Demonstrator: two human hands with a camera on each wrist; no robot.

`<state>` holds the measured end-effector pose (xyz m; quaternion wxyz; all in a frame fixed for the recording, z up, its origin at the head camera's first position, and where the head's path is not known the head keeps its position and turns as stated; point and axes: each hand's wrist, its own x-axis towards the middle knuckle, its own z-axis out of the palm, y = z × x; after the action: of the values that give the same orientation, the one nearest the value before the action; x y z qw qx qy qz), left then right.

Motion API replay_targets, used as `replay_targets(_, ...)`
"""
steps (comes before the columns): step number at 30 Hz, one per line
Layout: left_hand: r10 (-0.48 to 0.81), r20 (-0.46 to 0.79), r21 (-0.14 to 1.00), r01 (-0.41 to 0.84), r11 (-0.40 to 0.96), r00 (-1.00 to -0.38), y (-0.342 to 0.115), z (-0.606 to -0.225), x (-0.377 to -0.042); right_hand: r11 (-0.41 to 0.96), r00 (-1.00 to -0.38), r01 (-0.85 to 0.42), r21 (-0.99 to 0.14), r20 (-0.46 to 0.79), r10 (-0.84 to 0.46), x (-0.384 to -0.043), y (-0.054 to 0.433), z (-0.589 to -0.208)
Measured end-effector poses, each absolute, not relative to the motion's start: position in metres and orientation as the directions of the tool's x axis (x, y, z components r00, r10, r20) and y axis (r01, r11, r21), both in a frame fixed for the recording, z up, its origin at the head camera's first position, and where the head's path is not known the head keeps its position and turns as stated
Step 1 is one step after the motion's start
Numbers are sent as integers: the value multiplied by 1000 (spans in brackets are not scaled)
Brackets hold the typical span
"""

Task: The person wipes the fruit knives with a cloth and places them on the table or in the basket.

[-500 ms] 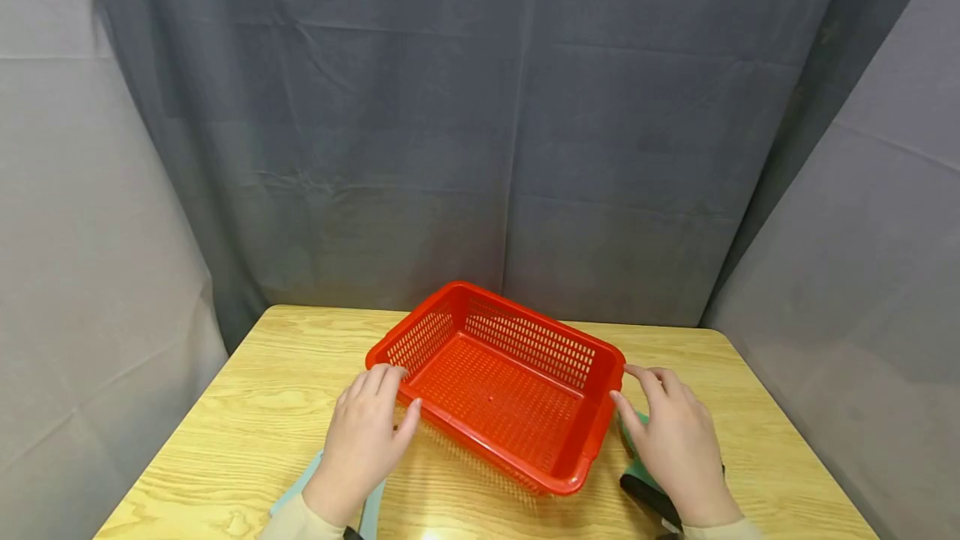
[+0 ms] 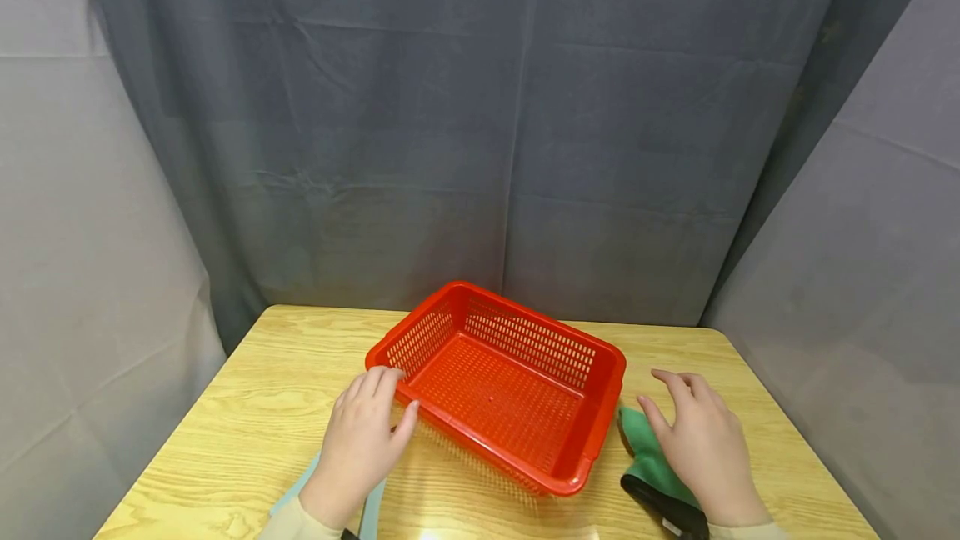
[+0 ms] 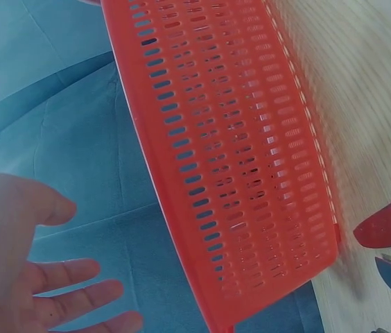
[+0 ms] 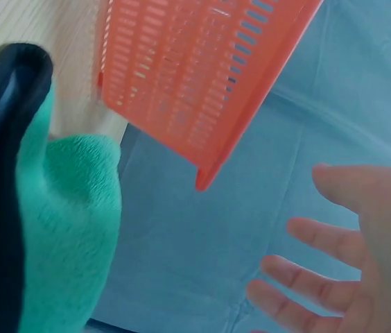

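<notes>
A red plastic basket point(image 2: 495, 394) with slotted walls stands at an angle on the table. Close to its left corner is my left hand point(image 2: 362, 440), fingers loosely spread; the left wrist view shows a gap between the fingers point(image 3: 77, 298) and the basket wall point(image 3: 216, 152). My right hand point(image 2: 701, 444) hovers off the basket's right side with spread fingers, holding nothing. Beneath and beside it lies a green fabric glove point(image 2: 652, 461) with a black cuff, partly covered by the hand. In the right wrist view the fuzzy glove point(image 4: 71, 229) appears large.
A pale blue object point(image 2: 372, 511) lies under my left forearm, mostly hidden. The left wrist view has a red-tipped piece point(image 3: 383, 227) on the table near the basket. Wooden tabletop point(image 2: 247, 423) surrounds the basket; grey curtains point(image 2: 420, 148) hang behind it.
My right hand has moved right, away from the basket's rim, uncovering more of the green glove. The left hand has barely shifted, and the basket has stayed put.
</notes>
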<state>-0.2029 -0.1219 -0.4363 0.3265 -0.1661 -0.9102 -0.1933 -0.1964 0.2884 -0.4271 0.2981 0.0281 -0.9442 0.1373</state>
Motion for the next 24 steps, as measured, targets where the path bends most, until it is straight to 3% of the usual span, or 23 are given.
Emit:
replay_targets(8, 178, 645, 242, 419, 875, -743, -124, -438, -202, 973, -918, -65, -221, 395, 29, -194, 296, -429)
replay_targets(15, 184, 649, 232, 422, 876, -738, -125, -440, -201, 987, -955, -71, -142, 295, -27, -195, 301, -438)
replay_targets(24, 176, 631, 251, 414, 875, -755, -128, -441, -199, 993, -998, -41, -107, 44, -36, -202, 314, -442)
